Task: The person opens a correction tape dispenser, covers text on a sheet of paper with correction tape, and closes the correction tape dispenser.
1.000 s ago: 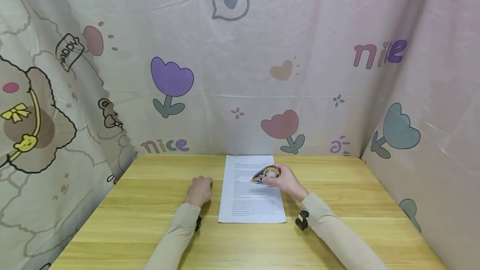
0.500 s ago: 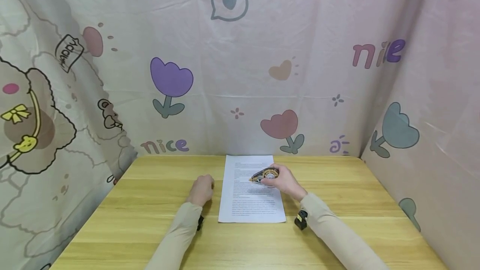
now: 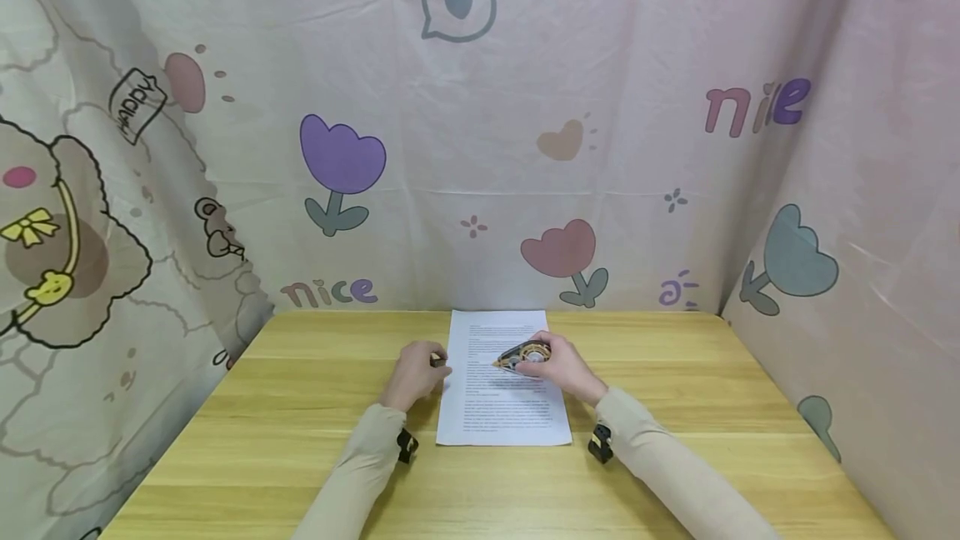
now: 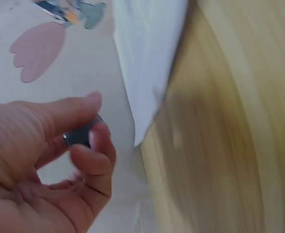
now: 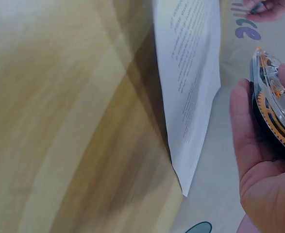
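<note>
My right hand point(image 3: 567, 369) holds a correction tape point(image 3: 524, 355) between thumb and fingers, over the upper middle of a printed sheet of paper point(image 3: 504, 437). The tape's clear shell with orange gear and black side shows in the right wrist view, its narrow orange tip point(image 5: 259, 49) pointing away from the palm. In the head view that tip points left. My left hand point(image 3: 414, 373), at the sheet's left edge, pinches a small dark cap-like piece point(image 4: 79, 136) between thumb and fingertips; the fingers partly hide it.
The sheet lies lengthwise on a wooden table point(image 3: 300, 423), its far end at the table's back edge. A printed curtain point(image 3: 465, 107) hangs directly behind the table and along both sides. Each wrist carries a small black camera point(image 3: 407, 446).
My left hand has moved right to the sheet's edge and turned, bringing the small dark piece into sight. The right hand has shifted slightly left with the correction tape.
</note>
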`<action>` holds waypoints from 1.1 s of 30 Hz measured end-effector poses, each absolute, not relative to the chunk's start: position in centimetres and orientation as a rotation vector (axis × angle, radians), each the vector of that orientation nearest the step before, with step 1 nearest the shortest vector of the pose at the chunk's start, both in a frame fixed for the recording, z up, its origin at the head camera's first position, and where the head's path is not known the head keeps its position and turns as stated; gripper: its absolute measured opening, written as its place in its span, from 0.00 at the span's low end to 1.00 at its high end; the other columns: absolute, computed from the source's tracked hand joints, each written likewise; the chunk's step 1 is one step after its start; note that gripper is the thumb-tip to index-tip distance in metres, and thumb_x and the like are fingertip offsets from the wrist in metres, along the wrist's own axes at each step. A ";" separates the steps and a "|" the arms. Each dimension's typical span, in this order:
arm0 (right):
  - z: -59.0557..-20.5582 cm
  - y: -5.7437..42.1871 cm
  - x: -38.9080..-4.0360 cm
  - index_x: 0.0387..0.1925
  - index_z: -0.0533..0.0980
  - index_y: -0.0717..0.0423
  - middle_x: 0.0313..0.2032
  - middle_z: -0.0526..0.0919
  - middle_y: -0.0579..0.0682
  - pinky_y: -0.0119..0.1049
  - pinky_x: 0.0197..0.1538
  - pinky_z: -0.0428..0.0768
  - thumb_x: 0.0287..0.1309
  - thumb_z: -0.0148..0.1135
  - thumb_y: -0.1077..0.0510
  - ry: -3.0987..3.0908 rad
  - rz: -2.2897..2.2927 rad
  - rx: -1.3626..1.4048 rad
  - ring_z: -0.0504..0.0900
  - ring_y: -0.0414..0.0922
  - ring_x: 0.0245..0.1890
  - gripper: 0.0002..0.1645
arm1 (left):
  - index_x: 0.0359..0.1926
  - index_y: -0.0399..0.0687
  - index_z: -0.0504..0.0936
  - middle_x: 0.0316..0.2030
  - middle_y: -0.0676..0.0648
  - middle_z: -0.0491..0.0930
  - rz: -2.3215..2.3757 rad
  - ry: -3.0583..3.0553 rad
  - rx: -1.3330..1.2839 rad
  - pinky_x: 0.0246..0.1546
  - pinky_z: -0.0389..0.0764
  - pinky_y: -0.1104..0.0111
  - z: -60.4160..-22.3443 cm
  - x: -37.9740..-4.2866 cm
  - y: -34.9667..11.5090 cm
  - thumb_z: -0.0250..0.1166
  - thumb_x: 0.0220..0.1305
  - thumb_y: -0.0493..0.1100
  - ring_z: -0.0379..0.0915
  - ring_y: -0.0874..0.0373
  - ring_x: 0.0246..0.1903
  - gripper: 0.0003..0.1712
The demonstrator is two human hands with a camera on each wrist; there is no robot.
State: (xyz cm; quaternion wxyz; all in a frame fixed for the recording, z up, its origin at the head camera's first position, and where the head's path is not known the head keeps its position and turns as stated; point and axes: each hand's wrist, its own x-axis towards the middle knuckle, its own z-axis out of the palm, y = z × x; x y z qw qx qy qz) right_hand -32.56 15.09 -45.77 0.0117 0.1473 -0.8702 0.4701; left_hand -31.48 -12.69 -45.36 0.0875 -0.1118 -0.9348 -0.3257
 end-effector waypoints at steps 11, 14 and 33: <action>-44.7 14.7 -32.2 0.48 0.79 0.52 0.41 0.84 0.50 0.35 0.43 0.84 0.48 0.76 0.56 -2.666 1.558 0.355 0.83 0.43 0.39 0.24 | 0.48 0.41 0.85 0.34 0.47 0.85 -1.354 -2.703 -0.368 0.26 0.81 0.70 -44.8 -31.2 -11.3 0.69 0.61 0.40 0.81 0.58 0.27 0.14; -44.5 14.6 -32.3 0.46 0.79 0.53 0.43 0.84 0.52 0.36 0.45 0.84 0.48 0.76 0.57 -2.644 1.597 0.360 0.82 0.44 0.41 0.22 | 0.50 0.44 0.85 0.35 0.48 0.85 -1.446 -2.654 -0.407 0.28 0.81 0.69 -44.7 -31.2 -11.0 0.69 0.62 0.40 0.81 0.57 0.29 0.15; -44.4 13.9 -31.8 0.47 0.75 0.60 0.47 0.81 0.59 0.36 0.47 0.84 0.53 0.73 0.60 -2.601 1.710 0.553 0.82 0.46 0.44 0.21 | 0.52 0.43 0.84 0.39 0.47 0.85 -1.498 -2.565 -0.537 0.31 0.80 0.74 -44.3 -30.8 -8.7 0.70 0.59 0.36 0.77 0.61 0.31 0.18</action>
